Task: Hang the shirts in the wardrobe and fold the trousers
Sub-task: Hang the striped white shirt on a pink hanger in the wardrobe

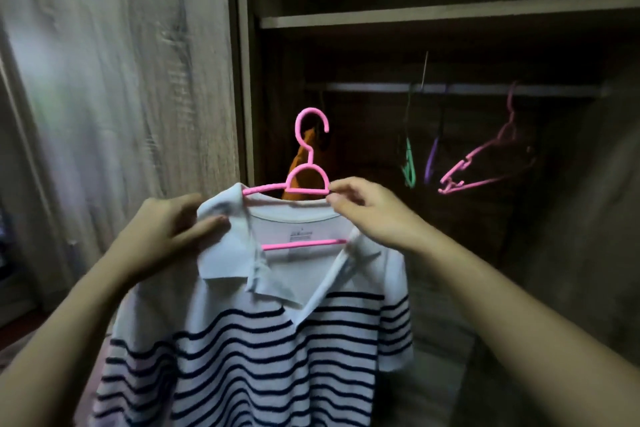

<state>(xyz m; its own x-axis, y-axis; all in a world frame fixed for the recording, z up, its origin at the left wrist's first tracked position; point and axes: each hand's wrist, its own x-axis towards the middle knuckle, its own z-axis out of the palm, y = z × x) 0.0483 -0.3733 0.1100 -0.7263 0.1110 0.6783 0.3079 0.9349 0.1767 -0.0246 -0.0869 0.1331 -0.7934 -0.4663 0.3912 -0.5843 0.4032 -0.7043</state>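
Before wardrobe [433,15], both hands' fingers [341,196] pinching hangered striped shirt [263,350]

Polo shirt [256,357]: white ground, dark navy horizontal stripes across chest and sleeves; collar [228,253] and upper yoke plain white; grey printed label inside the neck.

Hanger [306,180] in the shirt: bright pink, hook and bars alike.

Wardrobe [450,14]: grey-brown wood grain on the door and shelf edge, interior dark brown in shadow. Rail [460,89] pale grey.

On the rail: one green hanger [409,166], one purple hanger [432,163], one pink hanger [485,166].

Garment [304,156] behind the pink hook: orange-brown, plain, no visible pattern.
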